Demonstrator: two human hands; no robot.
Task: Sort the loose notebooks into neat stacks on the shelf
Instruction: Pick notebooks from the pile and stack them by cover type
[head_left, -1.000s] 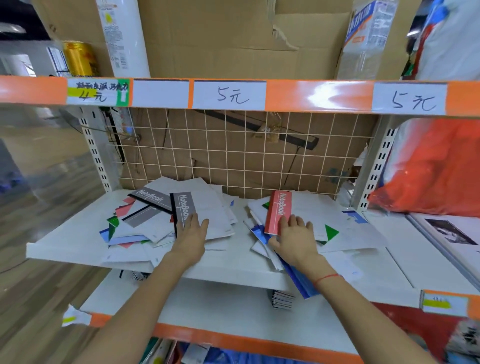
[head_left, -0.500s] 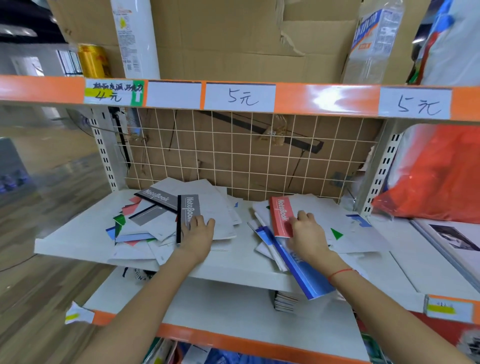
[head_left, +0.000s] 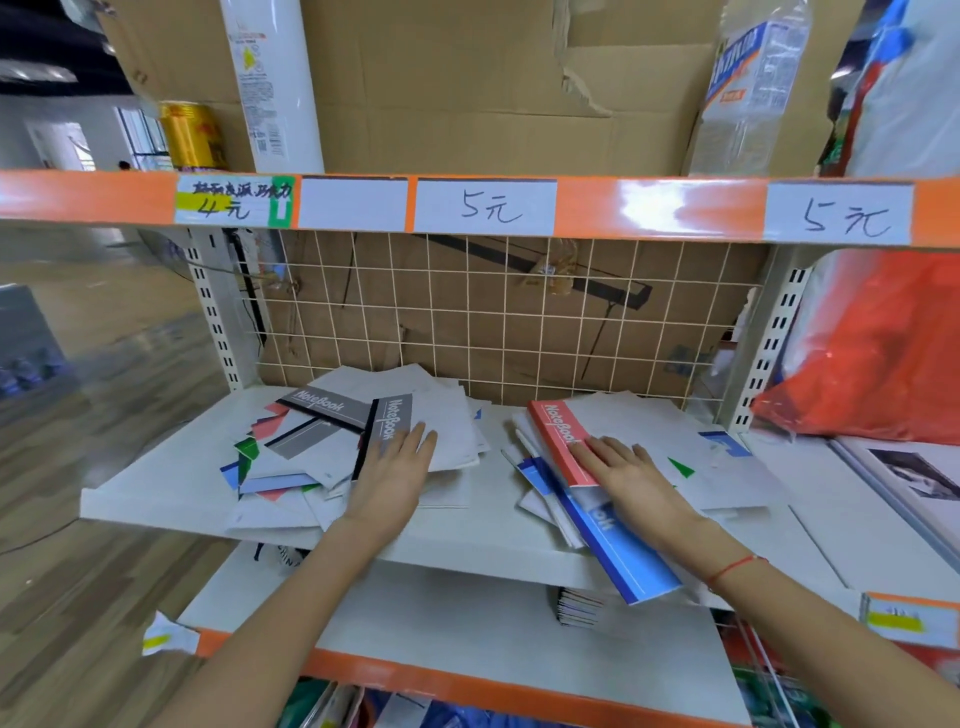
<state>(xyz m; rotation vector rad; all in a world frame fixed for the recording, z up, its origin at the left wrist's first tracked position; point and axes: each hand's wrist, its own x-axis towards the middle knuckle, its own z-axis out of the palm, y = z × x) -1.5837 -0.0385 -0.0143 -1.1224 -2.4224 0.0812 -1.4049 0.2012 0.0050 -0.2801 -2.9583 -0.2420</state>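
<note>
2 notebook piles (head_left: 363, 457) on shelf (head_left: 156, 499)

Two messy notebook piles (head_left: 363, 457) (head_left: 623, 457), perhaps twenty notebooks; two hands (head_left: 392, 475) (head_left: 631, 475); four price labels (head_left: 485, 207).

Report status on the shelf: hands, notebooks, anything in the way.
Left hand flat on grey notebook. Right hand flat on red notebook. Both piles unsorted; blue notebook overhangs shelf edge.
</note>
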